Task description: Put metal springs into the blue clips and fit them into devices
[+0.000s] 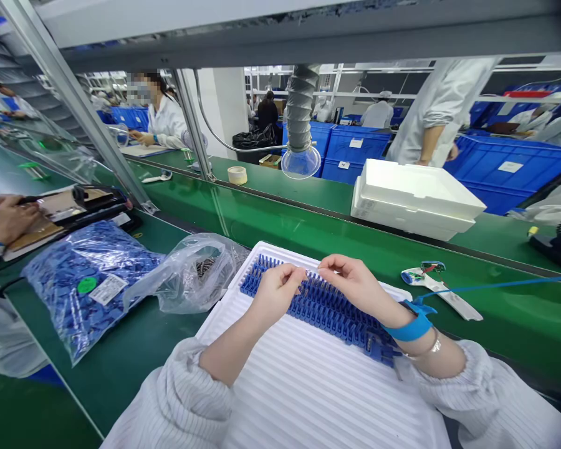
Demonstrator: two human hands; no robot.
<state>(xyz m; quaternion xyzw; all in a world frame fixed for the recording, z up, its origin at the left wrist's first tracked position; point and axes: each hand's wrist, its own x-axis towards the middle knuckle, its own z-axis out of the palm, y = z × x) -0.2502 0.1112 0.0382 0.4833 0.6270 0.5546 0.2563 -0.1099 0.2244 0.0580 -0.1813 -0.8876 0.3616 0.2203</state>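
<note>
A white ridged tray (308, 386) lies before me on the green bench. A row of small blue plastic parts (330, 308) runs across its far half. My left hand (275, 290) is curled above that row, fingertips pinched on something too small to name. My right hand (355, 284) is just to its right, fingers also pinched together near the left fingertips. A blue strap (414, 324) with a blue cord circles my right wrist.
A clear bag of blue parts (86, 280) and a second clear bag with small dark pieces (196, 271) lie left of the tray. White foam boxes (414, 196) sit across the bench. Another person's hand (9, 218) works at far left. A co-worker (161, 115) sits behind.
</note>
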